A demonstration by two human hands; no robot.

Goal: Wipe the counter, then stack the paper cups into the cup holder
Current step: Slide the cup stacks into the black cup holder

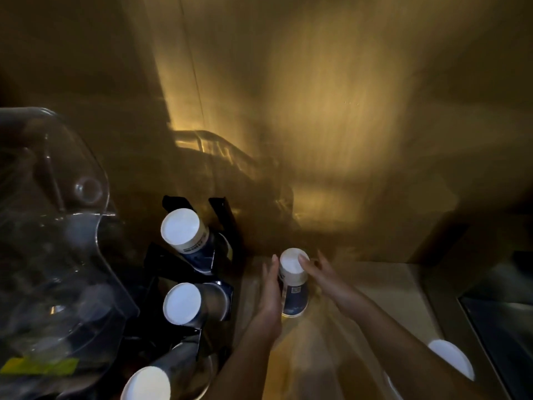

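Observation:
A stack of upside-down paper cups (pixel 294 287), white and dark blue, stands on the beige counter (pixel 383 287) near the back wall. My left hand (pixel 269 295) lies flat against its left side. My right hand (pixel 320 272) has its fingertips on the white bottom of the top cup. To the left, the black cup holder (pixel 219 215) carries three slanted cup stacks: one at the back (pixel 184 232), one in the middle (pixel 187 303) and one at the bottom edge (pixel 150 382). The frame is dim and blurred.
A clear plastic container (pixel 57 226) fills the left side. Another white cup bottom (pixel 451 359) shows behind my right forearm. A dark recessed basin (pixel 501 327) sits at the right. The brown wall (pixel 317 111) rises behind the counter.

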